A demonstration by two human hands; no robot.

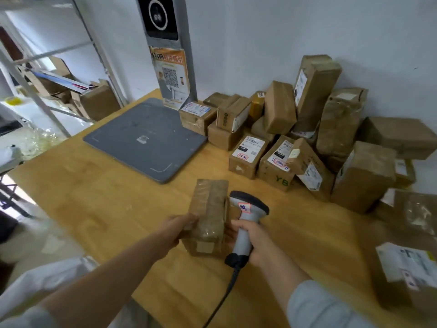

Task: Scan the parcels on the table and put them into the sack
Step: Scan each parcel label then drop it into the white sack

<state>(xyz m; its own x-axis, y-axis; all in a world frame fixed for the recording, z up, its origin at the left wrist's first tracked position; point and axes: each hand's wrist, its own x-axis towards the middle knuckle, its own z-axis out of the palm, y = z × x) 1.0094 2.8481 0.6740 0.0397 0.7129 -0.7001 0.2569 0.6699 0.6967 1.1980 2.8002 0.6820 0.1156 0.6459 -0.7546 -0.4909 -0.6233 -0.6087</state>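
The step in hand looked to be the scan itself; the left hand [182,227] grasped the left side of a taped brown parcel [209,218], which sat at the near middle of the bench [118,197], whether resting on it or lifted just clear I cannot tell; the right hand [251,243] was clenched round the handle of a corded barcode scanner [248,209], its head just beside the parcel's right flank. No shipping label showed on the parcel's upper face, only tape and a small pale patch at the near end; so the next move probably called for turning the parcel, or drawing the scanner back, until the barcode faced the window. The pile of unscanned parcels [307,129] stood against the wall at the right; a white fabric [35,280] at the lower left may have been the sack, though I cannot tell.
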